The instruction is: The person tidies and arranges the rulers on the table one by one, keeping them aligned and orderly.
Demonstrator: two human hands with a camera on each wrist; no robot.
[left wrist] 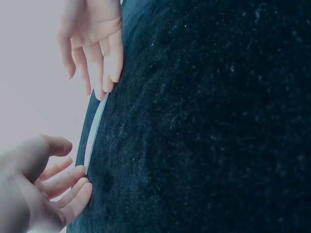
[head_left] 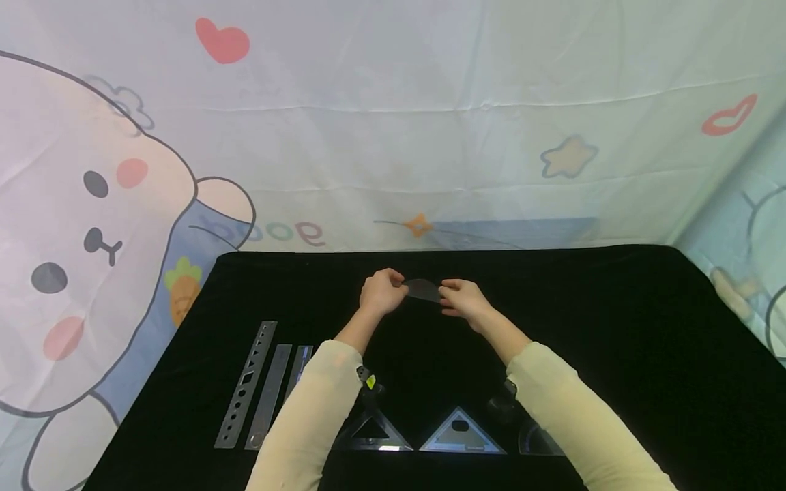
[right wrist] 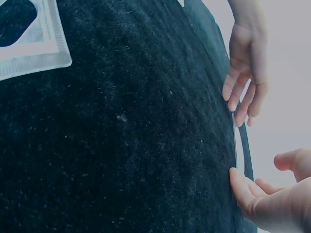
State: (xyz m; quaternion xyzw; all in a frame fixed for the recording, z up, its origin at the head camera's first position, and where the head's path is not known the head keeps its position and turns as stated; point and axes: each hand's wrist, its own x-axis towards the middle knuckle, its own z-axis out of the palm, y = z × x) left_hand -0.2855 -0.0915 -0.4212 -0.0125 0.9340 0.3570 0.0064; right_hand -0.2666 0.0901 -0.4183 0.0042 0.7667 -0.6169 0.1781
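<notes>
A clear plate with a curved edge, resembling a protractor [head_left: 422,290], lies flat toward the far side of the black cloth, between both hands. At its left end the fingertips of my left hand [head_left: 382,292] touch it; the thumb stands apart from the fingers in the left wrist view. My right hand [head_left: 464,300] has its fingertips at the opposite end. In the right wrist view that hand's thumb is raised away from the plate [right wrist: 239,145], which appears there as a thin, pale strip seen edge-on.
Left on the black cloth [head_left: 614,341] lie a ruler with cut-out shapes [head_left: 236,414], a plain ruler [head_left: 270,395] and a third ruler [head_left: 299,361], partly behind a sleeve. Nearer me are two set squares [head_left: 393,436] [head_left: 439,440] and a partly hidden, curved clear piece [head_left: 537,440].
</notes>
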